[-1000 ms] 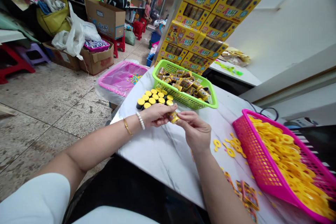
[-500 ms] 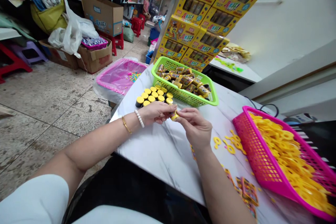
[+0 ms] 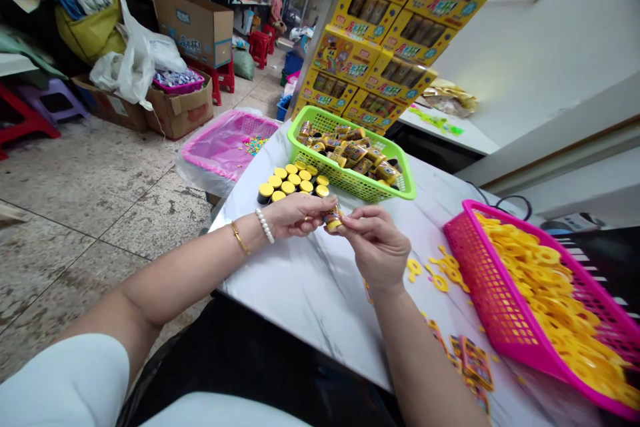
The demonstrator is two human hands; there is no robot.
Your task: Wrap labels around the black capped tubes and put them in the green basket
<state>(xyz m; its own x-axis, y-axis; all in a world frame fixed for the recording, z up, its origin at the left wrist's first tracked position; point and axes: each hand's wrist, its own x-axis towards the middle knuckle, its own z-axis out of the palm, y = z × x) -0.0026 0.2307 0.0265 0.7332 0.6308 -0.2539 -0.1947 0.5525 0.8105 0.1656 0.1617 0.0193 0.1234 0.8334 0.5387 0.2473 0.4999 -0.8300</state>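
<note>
A small cup-like container (image 3: pixel 333 219) with a printed wrap and a yellow end is pinched between my two hands over the white marbled table (image 3: pixel 300 300). My left hand (image 3: pixel 299 213), with a pearl bracelet at its wrist, grips it from the left. From the right, my right hand (image 3: pixel 377 243) has thumb and fingers closed on its lower, yellow end. Just behind my left hand stand several black containers with yellow lids (image 3: pixel 289 180) in a group. Beyond them, a green basket (image 3: pixel 350 181) holds many similar wrapped containers (image 3: pixel 356 152).
At the right, a pink basket (image 3: pixel 493 320) is heaped with yellow plastic rings (image 3: pixel 550 293); loose yellow pieces (image 3: pixel 443 273) and printed packets (image 3: pixel 473 363) lie beside it. Yellow boxes (image 3: pixel 380 47) are stacked at the back. A pink lined basket (image 3: pixel 220 147) stands beyond the table's left edge.
My right hand has shifted slightly right and down, and more of the container's printed side now shows between my hands. Both hands keep hold of it.
</note>
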